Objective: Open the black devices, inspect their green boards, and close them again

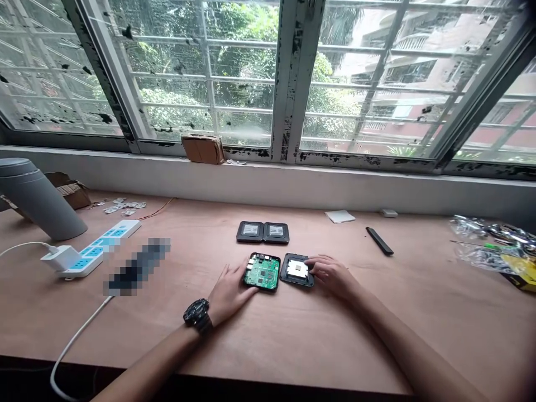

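Left hand (pixel 229 290) clasps the cased circuit board (pixel 262 272) while right hand (pixel 334 274) pinches the white-plated cover (pixel 297 271).

Brown surface (pixel 310 346), low pale wall (pixel 201 187) behind; wide barred windows (pixel 167 72), worn frame (pixel 291 84) with black patches; daylight, green trees (pixel 251 28) and pinkish building (pixel 444 84) outside.

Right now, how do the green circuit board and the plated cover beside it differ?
The circuit board is green; the plated cover is black around a silvery plate. The left hand is at the board's left side, the right hand at the cover's right. Both look roughly square.
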`<act>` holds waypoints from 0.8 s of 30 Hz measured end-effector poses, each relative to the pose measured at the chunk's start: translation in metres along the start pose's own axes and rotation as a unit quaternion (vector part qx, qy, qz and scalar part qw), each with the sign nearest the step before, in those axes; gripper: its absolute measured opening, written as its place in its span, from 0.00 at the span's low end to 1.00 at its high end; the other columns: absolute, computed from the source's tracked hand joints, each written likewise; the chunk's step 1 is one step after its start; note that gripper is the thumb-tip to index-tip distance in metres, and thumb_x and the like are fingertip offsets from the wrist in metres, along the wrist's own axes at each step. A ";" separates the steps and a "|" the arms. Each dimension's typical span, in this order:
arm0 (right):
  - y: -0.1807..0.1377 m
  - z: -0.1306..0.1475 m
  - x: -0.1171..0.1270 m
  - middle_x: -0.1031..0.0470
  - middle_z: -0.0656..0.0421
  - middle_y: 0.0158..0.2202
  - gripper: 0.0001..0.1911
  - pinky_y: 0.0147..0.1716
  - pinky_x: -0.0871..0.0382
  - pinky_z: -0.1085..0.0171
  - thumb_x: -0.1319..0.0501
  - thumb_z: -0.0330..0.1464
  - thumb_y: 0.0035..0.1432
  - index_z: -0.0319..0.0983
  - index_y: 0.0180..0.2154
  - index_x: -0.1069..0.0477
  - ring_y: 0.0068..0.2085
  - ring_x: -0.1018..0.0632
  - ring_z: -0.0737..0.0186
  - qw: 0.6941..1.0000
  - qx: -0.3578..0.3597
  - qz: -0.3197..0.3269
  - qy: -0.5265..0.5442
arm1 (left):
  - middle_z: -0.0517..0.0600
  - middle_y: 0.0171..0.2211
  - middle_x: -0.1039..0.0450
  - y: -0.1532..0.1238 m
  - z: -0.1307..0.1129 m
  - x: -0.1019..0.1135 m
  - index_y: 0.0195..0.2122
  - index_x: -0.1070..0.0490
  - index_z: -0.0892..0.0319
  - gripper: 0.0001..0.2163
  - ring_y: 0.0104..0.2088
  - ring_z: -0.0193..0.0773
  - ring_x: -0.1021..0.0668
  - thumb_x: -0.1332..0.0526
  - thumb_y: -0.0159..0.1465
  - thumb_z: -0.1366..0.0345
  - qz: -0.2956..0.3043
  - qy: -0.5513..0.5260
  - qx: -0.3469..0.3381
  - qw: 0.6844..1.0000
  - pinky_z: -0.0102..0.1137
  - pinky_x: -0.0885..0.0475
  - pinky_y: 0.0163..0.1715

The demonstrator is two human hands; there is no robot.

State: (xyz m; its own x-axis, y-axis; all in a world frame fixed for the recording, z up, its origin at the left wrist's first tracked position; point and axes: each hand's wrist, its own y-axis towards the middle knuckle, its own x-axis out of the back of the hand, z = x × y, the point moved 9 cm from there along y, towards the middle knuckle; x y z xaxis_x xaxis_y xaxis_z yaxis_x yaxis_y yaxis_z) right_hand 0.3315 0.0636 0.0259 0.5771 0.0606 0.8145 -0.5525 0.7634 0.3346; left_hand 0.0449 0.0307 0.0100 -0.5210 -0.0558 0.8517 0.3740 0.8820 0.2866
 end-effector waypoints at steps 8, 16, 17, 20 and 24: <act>-0.007 -0.014 -0.006 0.21 0.59 0.55 0.11 0.62 0.33 0.48 0.44 0.30 0.64 0.44 0.32 0.25 0.65 0.30 0.52 0.992 -0.063 0.016 0.108 | 0.58 0.69 0.42 -0.008 -0.005 -0.009 0.74 0.64 0.53 0.36 0.66 0.49 0.32 0.44 0.72 0.54 -0.013 0.065 -0.007 0.998 0.52 0.48 0.69; -0.027 -0.043 0.018 0.29 0.51 0.62 0.23 0.57 0.29 0.48 0.39 0.38 0.63 0.45 0.59 0.31 0.60 0.25 0.47 0.981 -0.171 0.011 0.094 | 0.57 0.72 0.50 -0.026 0.020 0.000 0.74 0.59 0.55 0.39 0.70 0.56 0.43 0.46 0.70 0.43 0.043 0.121 -0.007 0.992 0.55 0.48 0.69; -0.029 -0.047 0.019 0.30 0.51 0.63 0.27 0.58 0.30 0.48 0.38 0.41 0.63 0.45 0.62 0.35 0.61 0.26 0.46 0.980 -0.181 0.016 0.087 | 0.56 0.72 0.52 -0.028 0.026 0.001 0.74 0.58 0.54 0.40 0.71 0.57 0.45 0.45 0.68 0.41 0.052 0.130 -0.010 0.990 0.55 0.49 0.69; -0.030 -0.051 0.018 0.38 0.52 0.68 0.34 0.64 0.36 0.47 0.37 0.47 0.62 0.47 0.66 0.39 0.67 0.34 0.45 0.982 -0.172 0.039 0.067 | 0.52 0.73 0.56 -0.033 0.036 0.003 0.74 0.57 0.50 0.40 0.72 0.56 0.47 0.45 0.68 0.39 0.065 0.144 -0.024 0.987 0.54 0.51 0.69; -0.029 -0.049 0.003 0.52 0.55 0.74 0.51 0.71 0.52 0.44 0.31 0.53 0.52 0.48 0.71 0.48 0.73 0.51 0.43 0.984 -0.144 0.106 0.013 | 0.51 0.74 0.58 -0.034 0.036 0.003 0.74 0.58 0.49 0.39 0.72 0.55 0.48 0.46 0.68 0.40 0.065 0.146 -0.025 0.987 0.52 0.52 0.70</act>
State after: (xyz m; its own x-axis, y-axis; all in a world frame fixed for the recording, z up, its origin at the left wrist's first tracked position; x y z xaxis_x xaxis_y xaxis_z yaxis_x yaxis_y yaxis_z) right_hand 0.3788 0.0737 -0.0042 0.4839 0.2525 0.8379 -0.4714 0.8819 0.0065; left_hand 0.0034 0.0173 -0.0133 -0.2245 -0.0826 0.9710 0.4651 0.8665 0.1813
